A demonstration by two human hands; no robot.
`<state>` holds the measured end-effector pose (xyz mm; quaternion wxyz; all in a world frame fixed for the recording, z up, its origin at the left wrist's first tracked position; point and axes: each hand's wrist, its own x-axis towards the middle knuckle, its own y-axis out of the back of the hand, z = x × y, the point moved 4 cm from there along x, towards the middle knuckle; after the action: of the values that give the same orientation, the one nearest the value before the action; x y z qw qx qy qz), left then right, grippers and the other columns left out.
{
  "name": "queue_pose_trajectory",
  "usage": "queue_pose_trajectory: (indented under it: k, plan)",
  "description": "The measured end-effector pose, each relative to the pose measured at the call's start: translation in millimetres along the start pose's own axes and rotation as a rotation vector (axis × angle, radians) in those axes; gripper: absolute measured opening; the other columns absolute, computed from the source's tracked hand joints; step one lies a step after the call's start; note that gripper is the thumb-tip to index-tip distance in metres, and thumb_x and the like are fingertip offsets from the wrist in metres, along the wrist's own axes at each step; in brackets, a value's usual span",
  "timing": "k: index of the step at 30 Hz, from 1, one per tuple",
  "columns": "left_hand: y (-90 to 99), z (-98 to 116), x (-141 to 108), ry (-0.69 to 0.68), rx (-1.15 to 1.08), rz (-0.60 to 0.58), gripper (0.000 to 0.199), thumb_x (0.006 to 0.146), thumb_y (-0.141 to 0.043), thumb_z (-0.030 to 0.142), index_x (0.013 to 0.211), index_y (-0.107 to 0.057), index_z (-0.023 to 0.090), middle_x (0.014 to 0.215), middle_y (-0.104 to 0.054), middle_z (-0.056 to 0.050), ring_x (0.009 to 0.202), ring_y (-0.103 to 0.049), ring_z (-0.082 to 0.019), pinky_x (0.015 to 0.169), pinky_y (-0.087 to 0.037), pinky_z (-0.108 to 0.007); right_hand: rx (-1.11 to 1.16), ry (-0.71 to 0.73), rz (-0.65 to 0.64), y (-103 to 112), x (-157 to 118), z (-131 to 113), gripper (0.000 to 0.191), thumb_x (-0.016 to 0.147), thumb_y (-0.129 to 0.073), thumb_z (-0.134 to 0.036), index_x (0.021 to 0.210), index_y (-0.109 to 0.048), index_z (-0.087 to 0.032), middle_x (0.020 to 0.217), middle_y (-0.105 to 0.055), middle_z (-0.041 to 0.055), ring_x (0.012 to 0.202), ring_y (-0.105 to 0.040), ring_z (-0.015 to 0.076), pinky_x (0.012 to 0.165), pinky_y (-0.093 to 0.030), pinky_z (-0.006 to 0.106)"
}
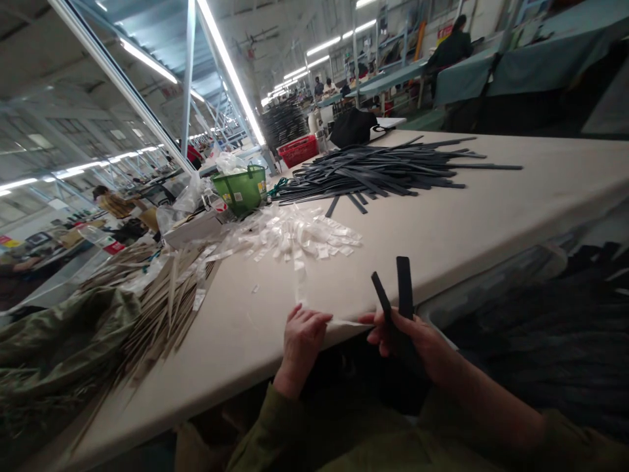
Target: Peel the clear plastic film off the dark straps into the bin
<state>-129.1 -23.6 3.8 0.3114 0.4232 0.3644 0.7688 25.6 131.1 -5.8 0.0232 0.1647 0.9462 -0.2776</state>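
Note:
Near the table's front edge, my left hand (305, 334) pinches one end of a thin white strip (348, 323). The strip runs across to my right hand (415, 337), whose fingertips are at its other end. Two dark strap ends (405, 282) stick up from my right hand, spread in a V; their lower parts hang below it in shadow. Beyond my left hand lies a pile of white translucent strips (299, 233), one of them reaching toward my fingers. A large heap of long dark straps (378, 170) lies farther back on the table.
A green basket (240, 190) and a red basket (298, 151) stand behind the piles. Brown strips (170, 295) and green fabric (69, 328) lie at the left. A black bag (354, 128) sits at the back. More dark straps lie low at the right. People sit farther off.

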Motion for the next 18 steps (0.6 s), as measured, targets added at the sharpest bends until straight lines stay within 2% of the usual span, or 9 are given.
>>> queue_pose_trajectory:
  k: [3,6,8,10,12,13,14,16,18]
  plan:
    - [3.8,-10.7,13.5,0.055,0.000,0.012,0.028,0.086,-0.056,0.006,0.096,-0.072,0.027,0.094,-0.075,0.001,0.092,-0.068,-0.016,0.111,-0.037,-0.042,-0.177,0.067,-0.108,-14.7,-9.8,2.8,0.043,0.089,-0.061,-0.058,0.091,-0.075,-0.017,0.114,-0.072,0.0113,0.090,-0.068,0.0232,0.077,-0.054,0.033]
    - [11.6,-18.8,23.0,0.078,-0.061,0.026,0.032,0.085,-0.056,0.010,0.107,-0.071,0.027,0.117,-0.071,-0.003,0.114,-0.062,-0.020,0.112,-0.038,-0.042,-0.508,0.180,-0.204,-20.7,-16.0,7.2,0.045,0.095,-0.052,-0.056,0.099,-0.075,-0.017,0.114,-0.071,0.0118,0.110,-0.063,0.0287,0.096,-0.049,0.042]
    - [23.8,-24.4,21.5,0.115,-0.159,0.105,0.034,0.087,-0.054,0.015,0.116,-0.068,0.025,0.132,-0.064,-0.006,0.126,-0.055,-0.021,0.110,-0.040,-0.040,-0.666,0.275,-0.224,-18.7,-17.2,8.9,0.044,0.099,-0.047,-0.052,0.100,-0.074,-0.017,0.119,-0.069,0.0131,0.118,-0.060,0.0299,0.101,-0.046,0.043]
    - [38.7,-29.5,11.4,0.230,-0.252,0.241,0.030,0.088,-0.053,0.023,0.114,-0.069,0.021,0.129,-0.065,-0.008,0.122,-0.057,-0.022,0.107,-0.043,-0.038,-0.752,0.350,-0.235,-15.9,-17.2,10.4,0.040,0.101,-0.045,-0.045,0.103,-0.073,-0.017,0.127,-0.066,0.0138,0.121,-0.059,0.0292,0.102,-0.046,0.042]
    - [43.6,-30.2,-5.4,0.409,-0.359,0.284,0.026,0.090,-0.054,0.036,0.099,-0.073,0.020,0.109,-0.073,-0.008,0.107,-0.064,-0.024,0.099,-0.048,-0.037,-0.823,0.415,-0.260,-16.2,-16.9,12.2,0.032,0.102,-0.045,-0.036,0.109,-0.072,-0.019,0.131,-0.064,0.0131,0.122,-0.059,0.0270,0.104,-0.045,0.040]
    - [38.7,-27.9,-14.7,0.503,-0.443,0.231,0.031,0.090,-0.055,0.044,0.092,-0.074,0.020,0.098,-0.075,-0.007,0.099,-0.067,-0.025,0.093,-0.050,-0.036,-0.850,0.446,-0.286,-18.5,-16.6,13.3,0.029,0.101,-0.047,-0.032,0.113,-0.071,-0.020,0.132,-0.065,0.0125,0.123,-0.058,0.0263,0.105,-0.045,0.038]
    - [28.2,-23.3,-23.4,0.575,-0.553,0.121,0.038,0.089,-0.055,0.051,0.086,-0.075,0.020,0.090,-0.076,-0.006,0.092,-0.068,-0.025,0.088,-0.052,-0.035,-0.865,0.482,-0.315,-21.9,-16.3,14.3,0.026,0.100,-0.049,-0.029,0.115,-0.070,-0.022,0.131,-0.065,0.0120,0.124,-0.058,0.0261,0.105,-0.044,0.037]
    - [-1.9,-8.1,-37.1,0.612,-0.826,-0.133,0.047,0.085,-0.059,0.061,0.092,-0.077,0.018,0.088,-0.076,-0.006,0.089,-0.068,-0.026,0.084,-0.052,-0.034,-0.873,0.560,-0.401,-31.9,-15.2,17.0,0.023,0.097,-0.053,-0.027,0.114,-0.069,-0.024,0.129,-0.066,0.0116,0.123,-0.059,0.0264,0.103,-0.046,0.037]
    - [-30.7,4.8,-44.8,0.629,-1.077,-0.221,0.058,0.075,-0.067,0.069,0.098,-0.077,0.016,0.093,-0.077,-0.009,0.091,-0.068,-0.027,0.085,-0.052,-0.035,-0.869,0.634,-0.482,-42.0,-13.6,20.8,0.019,0.096,-0.055,-0.028,0.108,-0.069,-0.025,0.121,-0.070,0.0109,0.115,-0.063,0.0253,0.097,-0.050,0.036]
